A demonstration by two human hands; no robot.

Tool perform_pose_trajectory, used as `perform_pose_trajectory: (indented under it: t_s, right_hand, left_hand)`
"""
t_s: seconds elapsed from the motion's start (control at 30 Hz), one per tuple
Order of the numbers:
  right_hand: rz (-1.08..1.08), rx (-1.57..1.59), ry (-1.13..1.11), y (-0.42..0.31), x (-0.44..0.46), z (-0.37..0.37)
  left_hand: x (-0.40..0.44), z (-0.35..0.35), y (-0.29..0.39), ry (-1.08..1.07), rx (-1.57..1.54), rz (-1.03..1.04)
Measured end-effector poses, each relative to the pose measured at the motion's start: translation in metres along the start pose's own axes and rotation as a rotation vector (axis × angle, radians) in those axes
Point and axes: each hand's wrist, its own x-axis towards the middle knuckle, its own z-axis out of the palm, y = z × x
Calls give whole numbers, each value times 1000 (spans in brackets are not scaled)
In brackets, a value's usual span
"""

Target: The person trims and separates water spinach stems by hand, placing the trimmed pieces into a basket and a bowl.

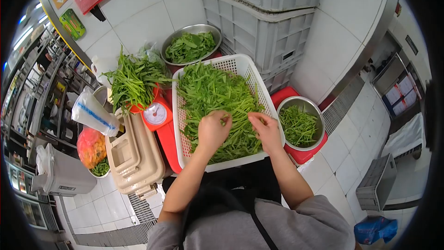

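Observation:
My left hand (214, 132) is over the middle of a white plastic basket (186, 93), its fingers curled into a pinch. Whatever lies between those fingertips is too small to make out. Just to its right, my right hand (267, 131) has thumb and fingers drawn together at a thin green stem. Beneath both hands, long-leaved greens (215, 88) with slender stalks fill the basket. Beside the right hand, a steel bowl (320, 135) holds short green stem pieces (297, 125). Behind the basket, another steel bowl (218, 37) contains picked leaves (190, 47).
On the left, a bunch of greens (134, 81) lies on a red dial scale (155, 114). A beige lidded box (134, 157) and a plastic bag roll (95, 111) are nearby. Grey crates (259, 28) are stacked behind; red stools (303, 156) support the bowls.

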Motion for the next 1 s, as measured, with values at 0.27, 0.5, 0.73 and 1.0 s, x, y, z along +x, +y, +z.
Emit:
perform_pose_trajectory:
  t_s: [0.27, 0.5, 0.73, 1.0]
  right_hand:
    - [-149, -133, -205, -13, 24, 25]
    - [-168, -527, -566, -46, 11, 36]
    - [-636, -576, -203, -35, -3, 43]
    - [-679, -638, -325, -33, -2, 51]
  left_hand:
    - [-10, -41, 30, 44, -46, -18]
    - [24, -66, 4, -288, -401, -198]
    - [16, -50, -14, -108, -747, -414]
    - [12, -63, 2, -309, -873, -441]
